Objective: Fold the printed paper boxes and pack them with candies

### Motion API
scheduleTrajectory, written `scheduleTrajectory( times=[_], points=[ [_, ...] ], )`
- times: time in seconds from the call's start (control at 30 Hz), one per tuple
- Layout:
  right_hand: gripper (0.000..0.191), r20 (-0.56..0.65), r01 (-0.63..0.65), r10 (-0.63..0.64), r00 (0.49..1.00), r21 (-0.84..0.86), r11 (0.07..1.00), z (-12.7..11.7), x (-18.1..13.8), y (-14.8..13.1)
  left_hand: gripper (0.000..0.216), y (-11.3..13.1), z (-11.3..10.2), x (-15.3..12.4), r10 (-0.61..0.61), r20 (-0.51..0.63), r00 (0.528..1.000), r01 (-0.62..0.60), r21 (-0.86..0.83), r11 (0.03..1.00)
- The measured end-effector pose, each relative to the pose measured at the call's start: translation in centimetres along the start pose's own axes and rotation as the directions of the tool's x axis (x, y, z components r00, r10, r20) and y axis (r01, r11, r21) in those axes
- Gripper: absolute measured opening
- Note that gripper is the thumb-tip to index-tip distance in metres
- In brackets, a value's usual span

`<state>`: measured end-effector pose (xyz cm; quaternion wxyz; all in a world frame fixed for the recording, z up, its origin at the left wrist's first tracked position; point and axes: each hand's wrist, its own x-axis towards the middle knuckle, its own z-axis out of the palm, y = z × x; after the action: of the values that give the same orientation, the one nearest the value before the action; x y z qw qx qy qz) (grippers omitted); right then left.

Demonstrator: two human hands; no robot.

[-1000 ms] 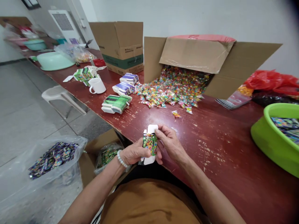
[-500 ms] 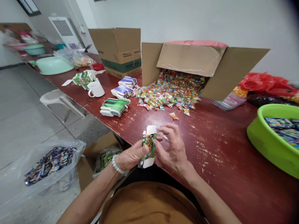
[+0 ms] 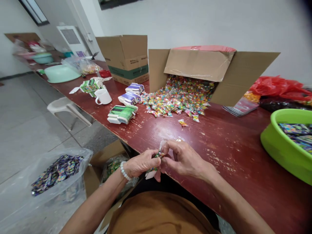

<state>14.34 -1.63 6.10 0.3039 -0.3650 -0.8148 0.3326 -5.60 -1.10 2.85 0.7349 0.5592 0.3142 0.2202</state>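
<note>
Between my two hands, over the table's front edge, is a small printed candy box (image 3: 151, 175) with white end flaps. My left hand (image 3: 141, 164), with a pale bead bracelet at the wrist, is closed around its lower part. At the upper end, the bent fingers of my right hand (image 3: 186, 159) pinch the box near its white flap. Much of the printed face is covered by my fingers. Just beyond them lies a small wrapped candy packet (image 3: 182, 123), with a heap of such candies (image 3: 175, 100) spilling from a tipped cardboard box (image 3: 195, 65).
Flattened green boxes (image 3: 122, 113), purple boxes (image 3: 130, 97) and a white mug (image 3: 102, 97) stand left on the red table (image 3: 219, 139). A green basin (image 3: 282, 152) of packets is at right. Below left are a plastic bag of packets (image 3: 58, 172) and a white stool (image 3: 63, 105).
My right hand has closed in from beside the box and now pinches its upper end. The box has turned, so less of its printed face shows. The view has shifted slightly.
</note>
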Motion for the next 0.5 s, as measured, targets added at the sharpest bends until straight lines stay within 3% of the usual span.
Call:
scheduleTrajectory(
  times=[0.1,0.2,0.27,0.3,0.37,0.4,0.5],
  points=[
    [0.017,0.138,-0.082,0.061,0.988,0.146,0.986,0.4,-0.2,0.7,0.057,-0.5,-0.1,0.1,-0.062,0.065,0.996,0.061,0.014,0.998],
    [0.019,0.177,-0.107,0.059,0.983,0.276,0.955,1.3,0.0,1.6,0.042,-0.7,0.0,0.0,-0.185,0.055,0.981,0.186,-0.022,0.982],
    [0.015,0.061,-0.091,0.077,0.995,0.301,0.949,2.0,0.2,2.0,0.034,-0.5,0.2,0.0,-0.196,-0.023,0.98,0.196,-0.028,0.98],
    [0.015,-0.054,-0.086,0.104,0.993,0.273,0.958,2.4,0.4,2.1,0.031,-0.4,0.2,0.0,-0.178,-0.085,0.98,0.176,-0.029,0.984],
    [0.022,-0.294,-0.104,0.158,0.943,0.193,0.976,3.1,0.6,2.3,0.03,-0.2,0.4,0.2,-0.129,-0.196,0.972,0.122,-0.046,0.991],
    [0.023,-0.349,-0.124,0.188,0.918,0.198,0.972,3.4,0.7,2.4,0.031,-0.2,0.5,0.3,-0.111,-0.237,0.965,0.099,-0.064,0.993],
    [0.013,-0.257,-0.198,0.33,0.909,0.43,0.881,4.0,1.0,3.0,0.035,-0.5,0.8,0.9,-0.064,-0.302,0.951,0.045,-0.069,0.997]
  ],
)
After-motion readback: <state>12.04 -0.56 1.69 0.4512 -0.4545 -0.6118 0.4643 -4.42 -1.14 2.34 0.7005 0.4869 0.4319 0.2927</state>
